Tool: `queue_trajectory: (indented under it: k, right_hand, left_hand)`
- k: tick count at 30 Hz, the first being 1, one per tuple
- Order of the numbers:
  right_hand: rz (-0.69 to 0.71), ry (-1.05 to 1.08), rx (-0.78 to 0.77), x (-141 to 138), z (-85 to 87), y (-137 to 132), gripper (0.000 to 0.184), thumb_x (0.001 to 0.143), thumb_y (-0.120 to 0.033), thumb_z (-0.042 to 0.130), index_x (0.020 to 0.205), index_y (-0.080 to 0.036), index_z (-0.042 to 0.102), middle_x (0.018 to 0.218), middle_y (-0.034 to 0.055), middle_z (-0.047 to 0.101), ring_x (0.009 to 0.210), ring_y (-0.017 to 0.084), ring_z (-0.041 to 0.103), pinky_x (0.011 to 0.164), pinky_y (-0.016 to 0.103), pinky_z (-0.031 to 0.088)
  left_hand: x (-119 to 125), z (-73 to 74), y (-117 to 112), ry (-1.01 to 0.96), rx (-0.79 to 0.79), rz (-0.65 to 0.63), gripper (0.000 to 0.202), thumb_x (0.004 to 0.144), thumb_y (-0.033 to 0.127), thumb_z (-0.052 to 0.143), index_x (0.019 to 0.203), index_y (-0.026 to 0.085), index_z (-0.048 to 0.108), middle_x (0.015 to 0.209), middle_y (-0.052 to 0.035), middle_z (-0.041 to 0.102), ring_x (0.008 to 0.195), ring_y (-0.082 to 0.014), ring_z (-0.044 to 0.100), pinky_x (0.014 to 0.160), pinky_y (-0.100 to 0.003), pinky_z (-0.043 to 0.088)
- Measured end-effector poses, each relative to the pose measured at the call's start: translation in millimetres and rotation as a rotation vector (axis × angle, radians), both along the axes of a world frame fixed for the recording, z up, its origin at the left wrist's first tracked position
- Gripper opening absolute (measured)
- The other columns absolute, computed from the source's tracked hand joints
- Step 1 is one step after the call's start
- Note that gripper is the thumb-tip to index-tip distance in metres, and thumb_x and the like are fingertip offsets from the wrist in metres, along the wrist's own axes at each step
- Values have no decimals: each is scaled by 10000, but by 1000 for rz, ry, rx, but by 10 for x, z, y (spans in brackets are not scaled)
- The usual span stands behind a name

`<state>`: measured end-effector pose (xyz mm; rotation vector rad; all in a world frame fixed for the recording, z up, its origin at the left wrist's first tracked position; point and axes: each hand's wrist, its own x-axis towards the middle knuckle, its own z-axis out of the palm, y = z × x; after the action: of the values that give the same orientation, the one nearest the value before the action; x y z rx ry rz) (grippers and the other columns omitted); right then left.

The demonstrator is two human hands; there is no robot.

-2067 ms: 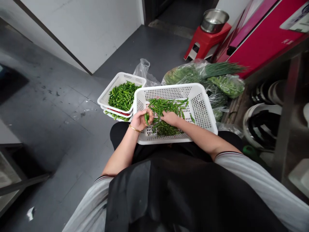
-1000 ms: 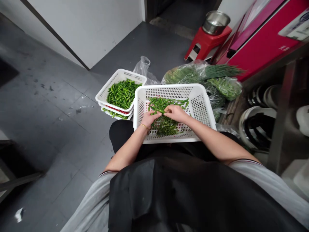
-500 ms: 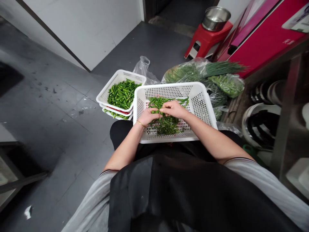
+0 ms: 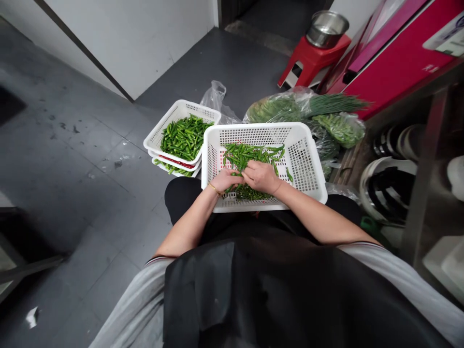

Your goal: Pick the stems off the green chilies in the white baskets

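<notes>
A white perforated plastic basket (image 4: 315,169) rests across my lap. Inside it, loose green chili peppers (image 4: 250,153) lie toward the far side, and a pile of thin green stems (image 4: 250,192) lies nearer me. My left hand (image 4: 226,181), with a gold bracelet at the wrist, is closed in a pinch on green chili pepper. Right beside it, my right hand (image 4: 261,176) is curled with its fingertips at the same spot, closed on green chili too; its fingers partly hide what they grip.
Left of the basket stand stacked white baskets (image 4: 154,137); the top one holds many green chilies (image 4: 186,137). Bagged greens (image 4: 275,108) and long green stalks (image 4: 337,104) lie beyond. A metal pot (image 4: 327,29) sits on a red stool (image 4: 311,58). Shelving with bowls (image 4: 389,188) stands right.
My hands have shifted slightly toward me, and my right hand is more curled. More of the chilies now show, including one lying apart on the basket's right side.
</notes>
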<state>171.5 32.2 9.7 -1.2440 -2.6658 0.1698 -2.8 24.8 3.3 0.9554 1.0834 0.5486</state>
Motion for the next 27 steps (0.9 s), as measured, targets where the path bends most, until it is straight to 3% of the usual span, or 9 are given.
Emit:
queue_trajectory:
  k: [3,6,9,13,17,19,22,25,27]
  right_hand:
    - [-57,-195,-52,81,-91,63,391,959,-267,313,898,-129,673,920,139,601,892,230,562,701,306,381]
    - [-144,-393,-269,151,-298,152,358,937,-294,387,1144,-133,632,1083,163,590,898,241,597,694,311,410]
    - [-5,-463,-459,253,-513,159,382,912,-317,471,1273,-260,582,1185,123,568,932,228,616,697,297,429]
    - [171,-435,-491,674,-586,53,254,885,-242,534,1067,-270,709,1077,97,622,903,198,613,657,277,403]
    - [77,-507,-530,1037,-477,59,66,770,-169,672,775,-171,738,829,111,668,649,168,594,570,291,369]
    - [22,-487,-478,923,-464,128,154,841,-248,608,820,-153,727,873,138,679,690,187,616,582,291,395]
    - [-129,-365,-445,434,-545,249,325,928,-381,472,944,-155,705,988,152,694,883,229,651,695,297,467]
    - [-284,-269,-578,-1,-651,336,301,842,-383,600,929,-113,702,1021,191,699,955,274,659,775,328,498]
    - [-302,-241,-631,-83,-675,376,225,804,-312,635,873,-108,702,987,186,709,933,266,670,774,314,504]
  left_hand:
    - [-29,-46,-56,4,-48,25,171,588,220,763,584,111,631,430,20,517,352,-55,394,357,-198,245]
    - [-94,-104,-54,-203,-175,122,208,596,280,732,583,127,591,436,21,491,344,-57,365,322,-189,206]
    - [-206,-141,-19,-500,-256,188,231,591,322,690,583,139,549,489,0,492,430,-91,460,313,-156,193]
    - [-298,-178,-13,-588,-240,266,276,591,309,687,795,139,612,693,-54,625,576,-146,580,324,-153,252]
    - [-242,-215,-10,-544,-210,210,325,601,311,734,838,155,575,624,-17,595,459,-103,509,321,-150,246]
    - [-194,-216,3,-538,-215,180,332,579,298,769,759,160,527,584,3,564,441,-88,491,320,-139,224]
    - [-138,-200,25,-474,-213,167,381,541,256,810,708,162,481,603,-1,587,449,-80,498,320,-136,207]
    - [-101,-194,50,-278,-186,173,386,530,253,839,726,150,522,593,-6,603,445,-83,515,325,-149,229]
    - [-69,-205,75,-123,-157,199,380,523,256,853,730,136,558,540,9,575,425,-82,512,327,-158,240]
